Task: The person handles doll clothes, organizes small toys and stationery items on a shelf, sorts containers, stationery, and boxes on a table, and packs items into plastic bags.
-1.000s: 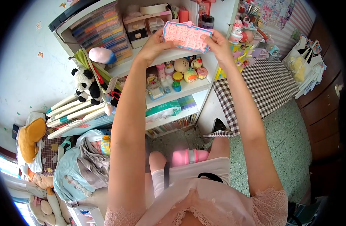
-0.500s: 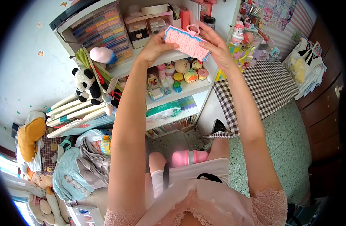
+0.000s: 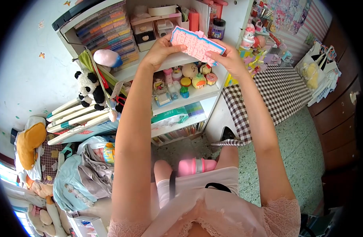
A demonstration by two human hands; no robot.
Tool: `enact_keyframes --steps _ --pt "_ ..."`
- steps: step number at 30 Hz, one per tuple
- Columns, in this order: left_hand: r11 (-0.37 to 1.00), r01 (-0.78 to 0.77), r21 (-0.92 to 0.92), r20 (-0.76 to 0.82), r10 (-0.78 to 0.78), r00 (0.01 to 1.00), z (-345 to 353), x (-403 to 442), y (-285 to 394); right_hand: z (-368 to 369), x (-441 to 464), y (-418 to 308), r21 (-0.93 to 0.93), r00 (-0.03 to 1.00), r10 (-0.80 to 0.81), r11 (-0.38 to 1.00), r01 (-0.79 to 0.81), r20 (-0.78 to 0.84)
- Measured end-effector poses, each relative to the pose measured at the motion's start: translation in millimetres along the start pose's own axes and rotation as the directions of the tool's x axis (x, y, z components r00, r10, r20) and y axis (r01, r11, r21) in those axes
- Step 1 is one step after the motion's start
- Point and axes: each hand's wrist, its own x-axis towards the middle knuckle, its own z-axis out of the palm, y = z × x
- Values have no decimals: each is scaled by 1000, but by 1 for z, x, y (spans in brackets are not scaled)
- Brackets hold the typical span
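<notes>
1. Panda toy (image 3: 88,90): sits upright against the shelf side, apparently wedged there for support.
2. Clear cases (image 3: 106,35): stacked flat in the shelf unit (image 3: 189,96), likely to save room. Coloured contents show through; exact items cannot be told.
3. Small drawer box (image 3: 145,37): beside the cases, fronts closed, contents hidden.
4. Left hand (image 3: 161,52): closed on the left end of the pink plaque (image 3: 195,45), thumb on the face, fingers behind. This pinch probably steadies that end while leaving the middle uncovered.
5. Pink plaque: held between both hands, raised in front of the shelf unit, slightly tilted, its right end lower. Raised pattern on its face; blue edging.
6. Pink container (image 3: 185,167): lies sideways at the lap, probably kept from rolling by the thighs. Contents not visible.
7. Dark jar (image 3: 218,31): upright on the upper shelf, lid on.
8. Right hand (image 3: 229,60): grips the plaque's right end, thumb in front; the opposed hold seems to stop it twisting.
9. White tote bag (image 3: 311,70): hangs at far right, yellow patch showing; whether print or contents, cannot tell.
</notes>
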Motion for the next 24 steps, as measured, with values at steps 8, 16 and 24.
enact_keyframes --steps 8,16,24 --pt "945 -104 312 -125 149 981 7 10 -18 3 22 -29 -587 824 -359 809 40 -438" --pt "307 -234 923 95 405 909 60 47 -23 4 63 -16 -841 654 -673 531 102 -345" --pt "768 -300 566 -335 546 768 53 53 -9 -6 30 -24 -707 848 -398 706 39 -350"
